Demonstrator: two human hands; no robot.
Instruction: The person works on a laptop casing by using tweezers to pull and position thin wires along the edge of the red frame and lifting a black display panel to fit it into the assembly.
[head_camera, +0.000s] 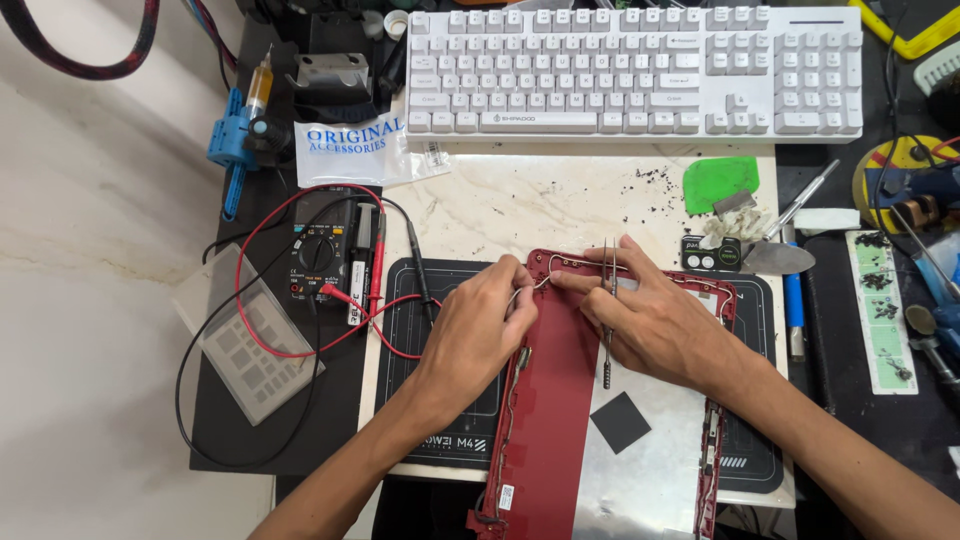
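Left forearm: bare, enters from lower left, angled up and right. Left hand (478, 325): palm down, fingers curled, thumb and forefinger pinched together at the tips. Right forearm: bare, enters from lower right, angled up and left. Right hand (655, 315): knuckles up, fingers bunched, forefinger extended toward the left fingertips, nearly touching.

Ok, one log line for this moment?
left hand: pinching thin wire | right hand: holding tweezers | under both: red laptop cover

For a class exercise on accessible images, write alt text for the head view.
Two hands work at the top edge of a red laptop shell on a black mat: the left hand pinches a thin wire, the right hand holds tweezers. A multimeter lies left, a white keyboard above.
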